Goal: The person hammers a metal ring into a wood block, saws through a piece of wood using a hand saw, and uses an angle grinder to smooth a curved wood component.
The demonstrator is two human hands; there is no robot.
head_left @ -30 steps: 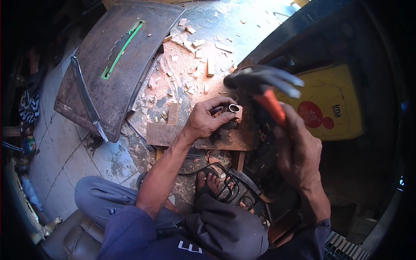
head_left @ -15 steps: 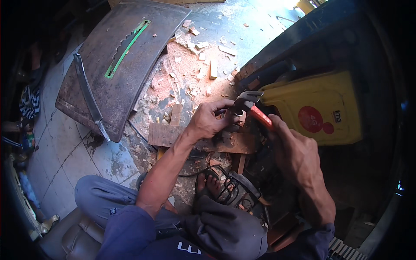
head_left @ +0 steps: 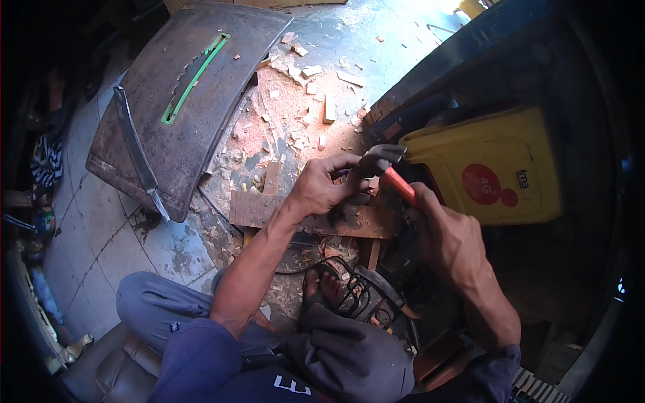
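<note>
My right hand [head_left: 453, 238] grips a claw hammer [head_left: 400, 186] by its red handle. The dark metal head lies across the fingertips of my left hand [head_left: 321, 188]. Those left fingers are bent in a pinch under and beside the hammer head; whatever they hold is small, dark and mostly hidden. Below both hands a brown wooden board [head_left: 259, 211] lies crosswise, low over the floor.
At the left stands a metal saw table [head_left: 134, 74] with a toothed blade in a green-edged slot and a long metal strip on it. Wood scraps [head_left: 329, 107] and sawdust cover the floor ahead. A yellow panel [head_left: 524, 141] stands right; a black cable [head_left: 353, 289] coils by my feet.
The hammer and my right hand have shifted slightly left, and the hammer head now covers more of the left fingertips. My left hand has hardly moved.
</note>
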